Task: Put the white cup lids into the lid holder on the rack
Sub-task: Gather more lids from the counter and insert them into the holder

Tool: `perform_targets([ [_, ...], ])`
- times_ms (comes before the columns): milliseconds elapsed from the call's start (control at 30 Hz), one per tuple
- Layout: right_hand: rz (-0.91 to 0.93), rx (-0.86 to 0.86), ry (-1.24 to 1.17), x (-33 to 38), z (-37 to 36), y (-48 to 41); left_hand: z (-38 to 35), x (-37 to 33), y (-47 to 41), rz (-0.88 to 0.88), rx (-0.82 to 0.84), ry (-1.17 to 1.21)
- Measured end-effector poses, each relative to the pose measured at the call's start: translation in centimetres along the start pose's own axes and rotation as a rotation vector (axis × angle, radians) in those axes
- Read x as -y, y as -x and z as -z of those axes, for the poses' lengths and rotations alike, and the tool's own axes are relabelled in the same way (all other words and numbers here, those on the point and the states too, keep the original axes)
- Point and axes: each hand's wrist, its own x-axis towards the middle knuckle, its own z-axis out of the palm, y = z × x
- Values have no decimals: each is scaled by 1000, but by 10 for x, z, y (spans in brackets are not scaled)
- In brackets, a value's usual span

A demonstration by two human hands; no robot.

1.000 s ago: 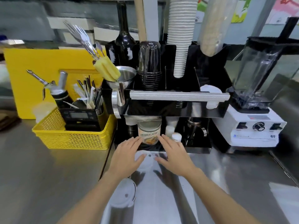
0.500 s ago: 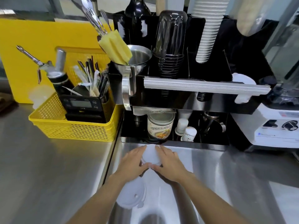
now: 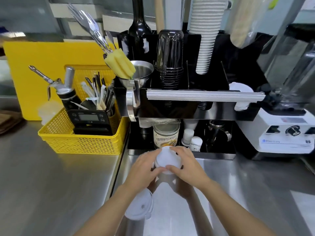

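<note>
Head view, left hand [image 3: 143, 169], right hand [image 3: 187, 169], clasping white lids [image 3: 166, 160]

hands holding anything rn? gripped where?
Both: left hand and right hand clasp a stack of white lids by its rim, from opposite sides.

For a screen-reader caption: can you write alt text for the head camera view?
Two bare hands, left hand and right hand, hold a stack of white cup lids above a steel counter, before a black rack. More lids lie nearer.
</note>
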Motion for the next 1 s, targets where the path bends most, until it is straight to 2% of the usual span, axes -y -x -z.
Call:
perform_targets([
  [167,60,-18,-28,12,43,17,11,-31,-7,-101,-99,-40],
  [400,184,-272,41,39,118,26,31,-102,-34,-335,-275,-37],
  [667,178,-475,9,56,214,13,60,-193,-101,-489,-263,41],
  [767,123,-471,43,55,246,-1,66,-219,-131,-488,-219,96],
  [900,57,-391,131,47,276,-22,63,-229,-168,-460,-168,36],
  [1000,25,-350,291,36,286,-40,53,-230,-189,-414,-166,22],
])
